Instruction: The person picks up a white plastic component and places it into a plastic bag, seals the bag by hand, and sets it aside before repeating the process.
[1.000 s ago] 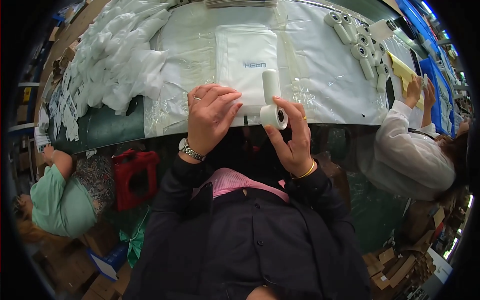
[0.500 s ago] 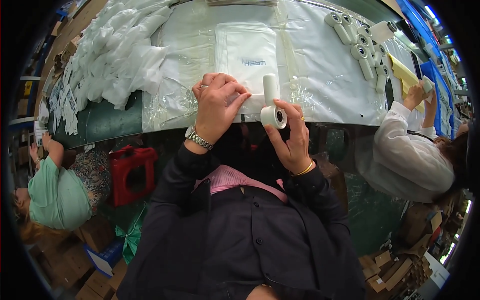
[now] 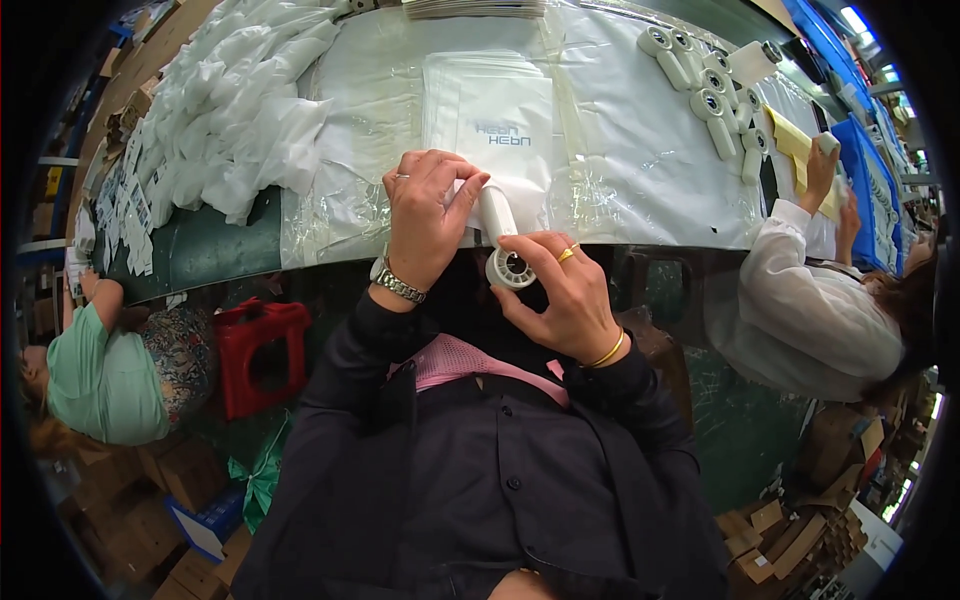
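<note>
A white handheld fan (image 3: 495,212) with a round bladed head is tilted over the table's front edge. My right hand (image 3: 568,295) grips its head between thumb and fingers, the handle pointing up and away from me. Close by on the left, my left hand (image 3: 428,215) is closed in a pinch at the near end of a frosted plastic bag (image 3: 525,195), beside the fan's handle. Whether the handle's tip is inside the bag I cannot tell. More flat bags (image 3: 480,85) with blue print lie stacked just beyond my hands.
Loose white bags (image 3: 235,110) are heaped at left, near printed slips (image 3: 128,205). Several white fans (image 3: 715,105) lie at the right. A person in green (image 3: 105,375) is at left, another in white (image 3: 815,300) at right. A red stool (image 3: 260,355) stands below the table.
The fan has moved left and tilted, its handle now close to my left hand. My right hand has shifted left with it; the left hand has stayed nearly in place.
</note>
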The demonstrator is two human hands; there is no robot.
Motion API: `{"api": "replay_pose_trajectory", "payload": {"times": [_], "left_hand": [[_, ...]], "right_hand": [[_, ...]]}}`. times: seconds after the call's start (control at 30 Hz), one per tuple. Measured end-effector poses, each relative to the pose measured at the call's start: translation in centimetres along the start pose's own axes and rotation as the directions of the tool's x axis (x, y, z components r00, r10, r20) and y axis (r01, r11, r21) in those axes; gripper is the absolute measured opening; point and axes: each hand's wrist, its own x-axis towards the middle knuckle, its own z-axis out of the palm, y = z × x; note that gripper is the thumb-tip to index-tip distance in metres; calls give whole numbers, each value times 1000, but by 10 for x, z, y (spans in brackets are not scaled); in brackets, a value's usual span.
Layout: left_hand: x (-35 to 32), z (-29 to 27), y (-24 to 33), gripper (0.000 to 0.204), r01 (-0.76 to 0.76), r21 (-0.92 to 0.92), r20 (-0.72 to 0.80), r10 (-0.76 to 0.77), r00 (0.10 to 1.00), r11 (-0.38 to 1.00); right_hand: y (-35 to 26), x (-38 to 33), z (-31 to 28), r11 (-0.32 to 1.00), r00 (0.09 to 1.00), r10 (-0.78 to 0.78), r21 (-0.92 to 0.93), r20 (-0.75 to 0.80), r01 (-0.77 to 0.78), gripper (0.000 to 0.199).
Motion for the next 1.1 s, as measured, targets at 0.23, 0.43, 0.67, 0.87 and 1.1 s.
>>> {"api": "replay_pose_trajectory", "payload": {"times": [0.23, 0.43, 0.67, 0.87, 1.1], "left_hand": [[4, -11, 15, 8, -147, -31, -8, 147, 989, 989], [5, -15, 15, 10, -211, -110, 5, 213, 977, 971], [0, -17, 14, 9, -167, -216, 52, 182, 982, 962], [-6, -14, 9, 9, -140, -202, 45, 152, 987, 969], [-9, -11, 10, 29, -168, -172, 86, 185, 979, 971]], "right_hand": [[-13, 9, 0, 994, 993, 91, -57, -74, -95, 68], [-14, 18, 5, 969, 967, 242, -35, -75, -245, 81], [9, 19, 19, 977, 972, 156, -121, -175, -178, 93], [5, 13, 13, 959, 961, 215, -147, -176, -242, 97], [18, -5, 8, 917, 894, 398, 60, -208, -394, 84]]}}
